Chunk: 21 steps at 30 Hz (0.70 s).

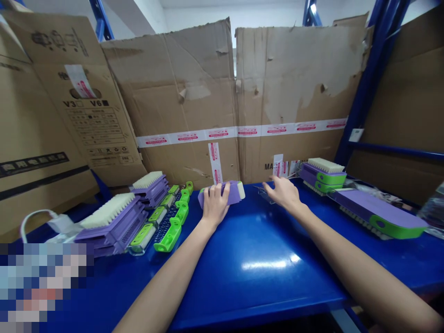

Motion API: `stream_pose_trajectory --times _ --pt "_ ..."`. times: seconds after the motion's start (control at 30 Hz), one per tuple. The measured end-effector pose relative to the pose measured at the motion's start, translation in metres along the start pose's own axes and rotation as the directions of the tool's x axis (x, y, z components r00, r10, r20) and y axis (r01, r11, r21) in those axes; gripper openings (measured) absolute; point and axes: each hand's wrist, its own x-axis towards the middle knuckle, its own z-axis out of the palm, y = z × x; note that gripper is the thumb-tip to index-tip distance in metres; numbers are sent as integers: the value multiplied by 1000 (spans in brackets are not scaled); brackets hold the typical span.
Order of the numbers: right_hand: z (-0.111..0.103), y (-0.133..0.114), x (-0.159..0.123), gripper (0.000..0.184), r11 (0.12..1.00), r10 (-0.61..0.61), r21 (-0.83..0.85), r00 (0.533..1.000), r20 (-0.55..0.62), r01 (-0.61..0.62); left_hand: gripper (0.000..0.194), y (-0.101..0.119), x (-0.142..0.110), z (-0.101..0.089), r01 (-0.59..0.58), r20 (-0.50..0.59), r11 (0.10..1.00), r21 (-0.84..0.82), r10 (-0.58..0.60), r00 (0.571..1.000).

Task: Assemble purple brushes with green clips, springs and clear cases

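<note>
My left hand [215, 203] is closed over a purple brush [236, 192] at the back middle of the blue tabletop. Green edging and a pale block show at the brush's right end; its underside is hidden. To the right, my right hand [283, 192] hovers low with thumb and forefinger apart. A clear plastic piece [266, 196] lies by its thumb; whether the two touch is unclear. Several bright green parts [168, 235] stand in a row left of my left hand, alongside green-and-clear pieces [144, 235] and what look like small springs [169, 213].
Purple housings with cream bristle blocks [110, 210] are stacked at left, near a white plug and cable [60, 223]. At right lie stacked purple-green brushes [322, 175] and a larger one [385, 210]. Cardboard [180, 101] walls the back; a blue post [367, 88] rises at right.
</note>
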Motion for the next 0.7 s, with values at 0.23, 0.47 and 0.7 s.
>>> stream_pose_trajectory --times 0.23,0.47,0.7 --pt "4 -4 -8 52 984 33 -179 962 271 16 59 1 2 1 53 5 998 -23 -53 999" --pt "15 -5 1 67 911 -190 392 975 119 129 62 3 2 0 62 13 998 -31 -62 998" --pt "31 -13 -3 76 567 -211 823 972 99 39 67 2 1 1 10 35 993 -119 -6 999"
